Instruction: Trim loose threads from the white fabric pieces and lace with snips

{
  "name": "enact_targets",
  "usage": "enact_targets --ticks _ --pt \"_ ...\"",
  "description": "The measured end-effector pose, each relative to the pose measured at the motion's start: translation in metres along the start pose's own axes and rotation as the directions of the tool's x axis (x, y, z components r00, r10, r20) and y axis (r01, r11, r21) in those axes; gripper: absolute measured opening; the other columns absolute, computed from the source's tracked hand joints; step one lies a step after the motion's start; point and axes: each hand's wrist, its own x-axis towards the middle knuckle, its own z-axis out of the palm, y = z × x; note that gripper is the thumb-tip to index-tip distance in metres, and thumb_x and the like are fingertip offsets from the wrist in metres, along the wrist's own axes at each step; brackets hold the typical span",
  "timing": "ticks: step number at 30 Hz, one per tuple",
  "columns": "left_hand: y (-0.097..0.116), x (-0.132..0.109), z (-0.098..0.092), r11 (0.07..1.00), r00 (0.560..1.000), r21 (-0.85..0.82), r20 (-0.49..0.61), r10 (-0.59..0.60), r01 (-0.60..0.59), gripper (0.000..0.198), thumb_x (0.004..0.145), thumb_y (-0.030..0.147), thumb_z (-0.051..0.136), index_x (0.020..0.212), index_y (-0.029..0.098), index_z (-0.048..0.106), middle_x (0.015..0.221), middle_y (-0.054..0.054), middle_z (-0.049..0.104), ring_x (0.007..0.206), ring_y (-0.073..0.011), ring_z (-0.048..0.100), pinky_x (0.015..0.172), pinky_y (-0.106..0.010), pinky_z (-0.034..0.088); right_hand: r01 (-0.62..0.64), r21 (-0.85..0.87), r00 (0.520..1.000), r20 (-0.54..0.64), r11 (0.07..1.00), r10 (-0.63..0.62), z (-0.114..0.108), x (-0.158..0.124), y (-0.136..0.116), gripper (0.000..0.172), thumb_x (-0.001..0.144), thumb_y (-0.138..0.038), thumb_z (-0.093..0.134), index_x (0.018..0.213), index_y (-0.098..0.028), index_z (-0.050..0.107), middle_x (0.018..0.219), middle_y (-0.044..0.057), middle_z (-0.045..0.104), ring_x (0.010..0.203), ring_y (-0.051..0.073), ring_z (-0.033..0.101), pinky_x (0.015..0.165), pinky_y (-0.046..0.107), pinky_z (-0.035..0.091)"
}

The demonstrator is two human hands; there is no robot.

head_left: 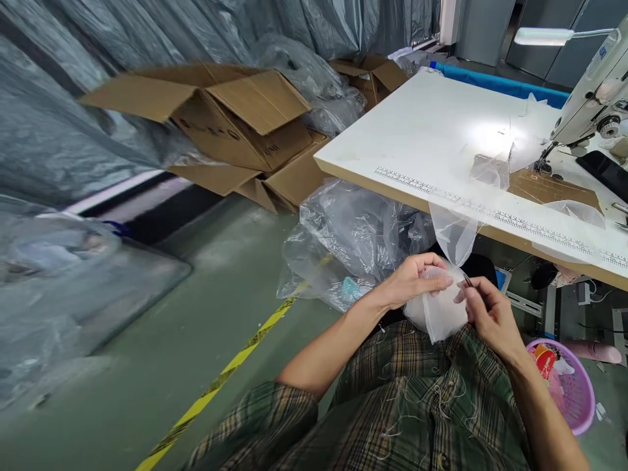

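Pieces of sheer white fabric hang over my lap, below the front edge of the sewing table. My left hand pinches the cloth between thumb and fingers. Close beside it, my right hand is closed around a small dark metal tool, perhaps thread snips or tweezers, with its tip at the cloth. Another sheer strip runs from the tabletop down to the fabric in my hands. The tool's lower part is hidden in my right hand.
The white sewing table has a printed ruler along its front edge. A sewing machine stands at right, near a brown cardboard piece. Cardboard boxes and clear plastic bags lie left. A pink basket sits on the floor.
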Motion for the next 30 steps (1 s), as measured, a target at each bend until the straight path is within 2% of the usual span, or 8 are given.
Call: enact_targets --ticks 3,7,12,17,22,25,28,30 --pt "-0.003 0.0 -0.002 0.999 0.999 -0.031 -0.019 -0.032 0.031 0.045 0.066 0.046 0.084 0.092 0.012 0.071 0.068 0.001 0.063 0.061 -0.0084 0.05 0.058 -0.022 0.038 -0.052 -0.028 0.999 -0.015 0.998 0.052 -0.001 0.009 0.011 0.057 0.094 -0.067 0.034 0.076 -0.02 0.062 0.059 -0.001 0.051 0.053 0.014 0.045 0.049 0.026 0.037" --pt "-0.005 0.001 -0.004 0.999 1.0 0.038 -0.024 0.016 -0.015 0.036 0.07 0.044 0.081 0.086 0.012 0.076 0.08 -0.004 0.07 0.066 -0.0098 0.054 0.059 -0.023 0.039 -0.019 -0.104 0.999 0.026 0.994 0.022 0.002 0.021 0.015 0.061 0.089 -0.074 0.036 0.064 -0.021 0.052 0.06 -0.001 0.051 0.055 0.014 0.044 0.052 0.026 0.035" --pt "-0.004 -0.001 -0.003 0.994 0.999 0.101 -0.031 0.041 -0.038 0.03 0.074 0.042 0.078 0.086 0.014 0.076 0.08 -0.004 0.072 0.07 -0.0118 0.058 0.061 -0.023 0.042 0.072 -0.111 0.995 0.077 0.991 -0.064 0.007 0.031 0.012 0.059 0.089 -0.074 0.036 0.062 -0.022 0.049 0.058 -0.002 0.047 0.054 0.013 0.04 0.052 0.026 0.032" --pt "-0.001 -0.003 -0.003 0.996 0.999 0.087 -0.036 0.006 -0.003 0.029 0.075 0.041 0.075 0.084 0.014 0.075 0.073 -0.002 0.068 0.063 -0.0093 0.053 0.057 -0.022 0.038 0.041 -0.129 0.999 0.041 0.991 -0.036 0.008 0.029 0.013 0.06 0.089 -0.074 0.035 0.068 -0.022 0.054 0.057 -0.002 0.046 0.053 0.013 0.039 0.049 0.025 0.031" --pt "0.004 -0.005 -0.002 0.994 1.0 0.107 -0.029 -0.005 0.008 0.029 0.072 0.042 0.076 0.076 0.013 0.072 0.064 0.001 0.06 0.058 -0.0078 0.046 0.054 -0.022 0.033 0.072 -0.166 0.992 0.111 0.984 -0.054 0.008 0.023 0.005 0.058 0.092 -0.071 0.033 0.064 -0.022 0.047 0.057 -0.002 0.045 0.055 0.013 0.042 0.052 0.025 0.033" --pt "0.005 -0.005 -0.001 0.993 0.999 0.114 -0.017 -0.036 0.037 0.03 0.071 0.042 0.076 0.074 0.013 0.069 0.059 0.003 0.054 0.055 -0.0067 0.041 0.05 -0.021 0.029 0.067 -0.174 0.99 0.131 0.982 -0.044 0.009 0.024 0.003 0.054 0.092 -0.068 0.036 0.066 -0.022 0.048 0.056 -0.003 0.043 0.053 0.012 0.039 0.051 0.025 0.031" --pt "0.006 -0.005 -0.001 0.992 0.998 0.114 -0.015 -0.061 0.062 0.031 0.072 0.043 0.075 0.074 0.013 0.069 0.057 0.003 0.051 0.053 -0.0063 0.04 0.048 -0.021 0.028 0.021 -0.186 0.995 0.099 0.982 -0.003 0.01 0.024 0.006 0.049 0.091 -0.064 0.04 0.066 -0.023 0.048 0.054 -0.005 0.039 0.051 0.012 0.036 0.05 0.025 0.029" --pt "0.008 -0.009 0.0 0.989 0.999 0.137 -0.017 -0.044 0.045 0.03 0.073 0.043 0.074 0.075 0.013 0.069 0.058 0.003 0.053 0.053 -0.0066 0.04 0.048 -0.021 0.029 -0.002 -0.169 0.998 0.058 0.986 0.012 0.011 0.017 0.008 0.045 0.091 -0.061 0.043 0.069 -0.023 0.05 0.057 -0.004 0.043 0.052 0.012 0.037 0.05 0.025 0.03"
